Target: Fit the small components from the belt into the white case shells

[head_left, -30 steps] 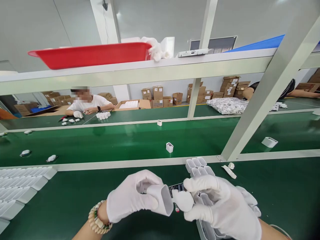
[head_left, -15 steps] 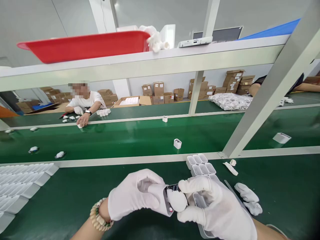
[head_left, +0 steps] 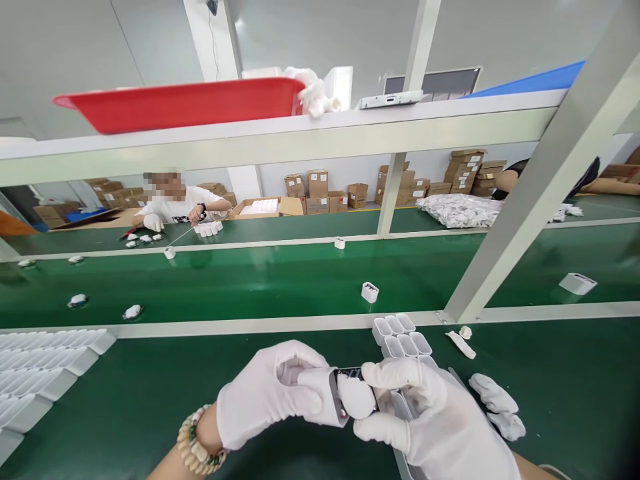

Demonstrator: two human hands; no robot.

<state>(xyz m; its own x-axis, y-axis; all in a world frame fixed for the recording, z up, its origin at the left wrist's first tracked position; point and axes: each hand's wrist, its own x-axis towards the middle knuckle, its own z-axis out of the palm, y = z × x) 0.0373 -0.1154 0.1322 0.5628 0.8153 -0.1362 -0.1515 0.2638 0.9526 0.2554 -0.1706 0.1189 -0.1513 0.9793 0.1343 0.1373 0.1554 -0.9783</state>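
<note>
My left hand (head_left: 265, 397), in a white glove with a beaded bracelet at the wrist, is closed around a white plastic housing (head_left: 323, 395). Its open end faces right. At that mouth, my right hand (head_left: 435, 417), also gloved, pinches a dark circuit board assembly (head_left: 347, 372) between thumb and fingers. A rounded white pad (head_left: 357, 399) covers most of the assembly. The board sits partly at the housing's opening; how deep it reaches inside is hidden. Behind and under my right hand stand open white housings (head_left: 400, 345) in rows, partly covered by it.
Many white housings (head_left: 65, 373) stand in rows at left. Crumpled white finger cots or gloves (head_left: 493, 393) lie at right. Beyond a rail, a green conveyor belt (head_left: 280, 283) bears a white unit (head_left: 370, 291) and others. A shelf overhead holds a red tray (head_left: 190, 105). A co-worker (head_left: 183, 203) sits opposite.
Pieces on the belt have shifted rightward. The co-worker's hand has left a white piece on the belt and moved to a white row. My hands keep nearly the same hold.
</note>
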